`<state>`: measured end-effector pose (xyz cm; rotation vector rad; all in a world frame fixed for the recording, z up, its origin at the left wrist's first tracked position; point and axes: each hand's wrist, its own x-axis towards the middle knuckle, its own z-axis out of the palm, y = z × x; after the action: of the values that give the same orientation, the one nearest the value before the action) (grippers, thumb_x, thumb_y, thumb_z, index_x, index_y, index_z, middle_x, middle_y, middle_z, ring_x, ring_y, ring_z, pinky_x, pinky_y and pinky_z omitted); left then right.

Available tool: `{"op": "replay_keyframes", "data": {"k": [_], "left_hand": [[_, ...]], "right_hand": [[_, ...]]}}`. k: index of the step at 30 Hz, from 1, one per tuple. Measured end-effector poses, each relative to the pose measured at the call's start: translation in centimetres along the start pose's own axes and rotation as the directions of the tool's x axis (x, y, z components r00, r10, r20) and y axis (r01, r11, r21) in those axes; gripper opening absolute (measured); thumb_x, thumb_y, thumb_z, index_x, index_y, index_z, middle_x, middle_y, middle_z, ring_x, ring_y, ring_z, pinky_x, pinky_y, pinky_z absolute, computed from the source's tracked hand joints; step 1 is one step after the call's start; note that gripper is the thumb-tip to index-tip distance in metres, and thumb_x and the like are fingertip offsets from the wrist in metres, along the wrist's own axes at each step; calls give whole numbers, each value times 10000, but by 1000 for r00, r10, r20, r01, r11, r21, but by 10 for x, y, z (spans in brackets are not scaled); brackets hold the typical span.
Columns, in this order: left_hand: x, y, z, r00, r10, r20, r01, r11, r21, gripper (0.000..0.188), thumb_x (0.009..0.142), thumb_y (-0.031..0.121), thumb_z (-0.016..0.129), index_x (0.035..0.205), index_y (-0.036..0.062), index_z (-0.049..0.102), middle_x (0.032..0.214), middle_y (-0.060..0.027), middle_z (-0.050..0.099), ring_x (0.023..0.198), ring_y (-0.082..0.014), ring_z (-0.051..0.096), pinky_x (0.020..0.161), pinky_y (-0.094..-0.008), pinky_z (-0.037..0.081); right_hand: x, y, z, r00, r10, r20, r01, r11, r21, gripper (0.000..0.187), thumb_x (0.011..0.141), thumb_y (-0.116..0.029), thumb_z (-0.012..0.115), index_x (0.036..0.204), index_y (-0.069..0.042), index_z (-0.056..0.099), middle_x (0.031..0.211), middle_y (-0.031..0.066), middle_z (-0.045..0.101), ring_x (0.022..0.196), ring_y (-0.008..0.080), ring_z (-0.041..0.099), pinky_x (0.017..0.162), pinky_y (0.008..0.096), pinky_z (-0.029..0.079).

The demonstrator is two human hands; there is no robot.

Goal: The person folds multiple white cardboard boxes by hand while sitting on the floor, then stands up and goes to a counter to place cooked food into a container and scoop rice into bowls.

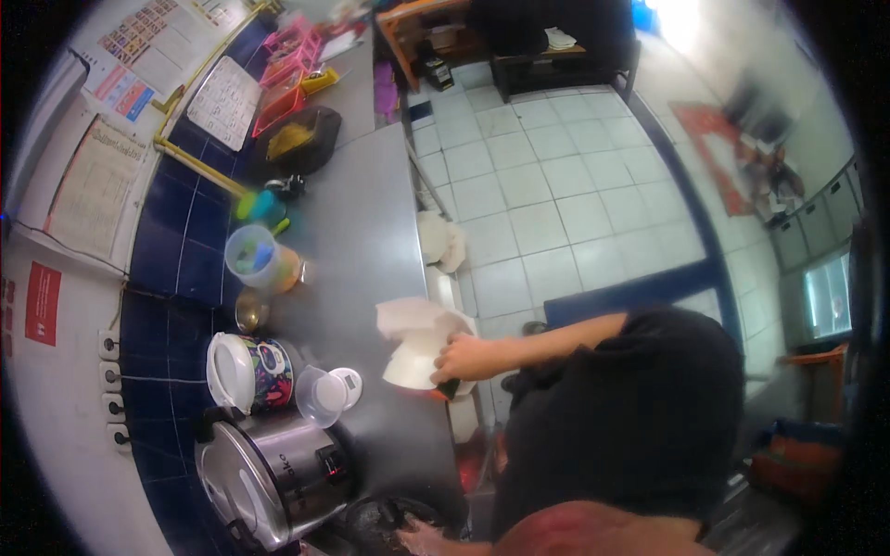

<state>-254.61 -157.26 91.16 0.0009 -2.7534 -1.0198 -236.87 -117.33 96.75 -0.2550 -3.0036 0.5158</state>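
My right hand (455,360) is closed on white paper sheets (415,360) at the counter's front edge. One pale flap rises on their far side, and a small black and orange thing shows just under my fingers. At the bottom of the view, my left hand (423,537) is at a round black vessel (375,521) beside the rice cooker. Blur there hides how its fingers are bent and whether they grip the vessel.
The steel rice cooker (278,473) stands by the wall. Farther along the metal counter (357,222) are a clear cup (321,397) by a round white scale (349,387), a patterned white-lidded container (250,371), a tub of utensils (255,255), a black tray (297,144) and pink baskets (283,69).
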Motion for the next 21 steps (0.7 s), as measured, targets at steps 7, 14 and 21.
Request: {"op": "replay_keyframes", "data": {"k": [7,14,21], "left_hand": [[17,-17,-5,997,-72,39,73,997,-12,422,959,356,612,1199,16,540,1031,-122,611,895,-249,607,733,-387,522],[21,-33,-21,969,-248,16,248,967,-56,407,964,354,609,1183,18,542,1014,-110,609,890,-236,600,710,-382,519],[6,4,-37,919,-314,-237,74,729,-680,470,955,345,537,1262,-10,522,964,-125,580,838,-244,592,652,-359,538]], "right_hand": [[17,-11,17,976,-142,-166,111,977,-182,91,878,-235,571,961,-228,608,871,-9,635,916,210,649,802,439,440],[33,23,38,995,-99,22,101,950,-294,183,869,-251,606,1042,-247,664,958,39,645,1019,240,622,912,554,414],[63,79,50,995,-94,-39,80,959,-273,165,845,-198,621,991,-239,687,1000,16,634,1130,231,574,1081,558,301]]}}
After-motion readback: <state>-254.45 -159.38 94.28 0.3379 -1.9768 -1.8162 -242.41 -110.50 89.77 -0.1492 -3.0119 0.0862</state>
